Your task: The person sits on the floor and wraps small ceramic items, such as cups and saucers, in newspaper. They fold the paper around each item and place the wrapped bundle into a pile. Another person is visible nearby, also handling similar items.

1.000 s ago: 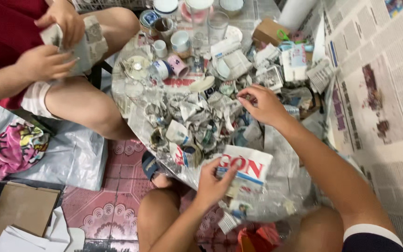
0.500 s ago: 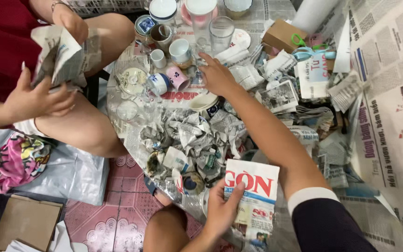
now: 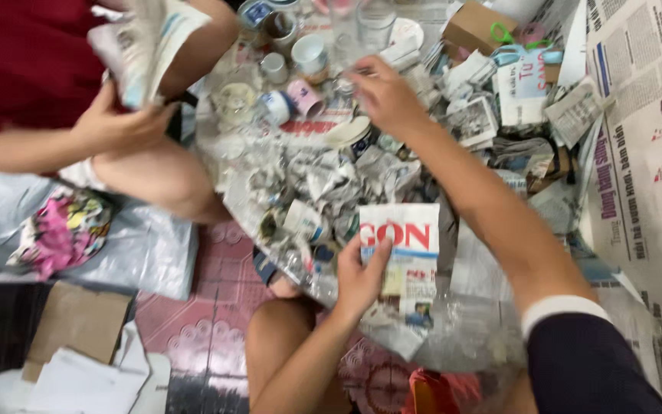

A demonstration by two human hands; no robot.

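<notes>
Now my right hand (image 3: 383, 96) has moved up from the crumpled paper heap (image 3: 331, 180) to the small cups (image 3: 300, 80), fingers narrowing over something I cannot make out. My left hand (image 3: 362, 277) still holds the folded newspaper sheet (image 3: 401, 257) flat near my knee.

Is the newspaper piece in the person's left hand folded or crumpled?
Folded: the newspaper piece shows flat faces and straight edges, pinched in the left hand.

One head-worn camera looks steeply down, close over the hands and a cluttered floor.
</notes>
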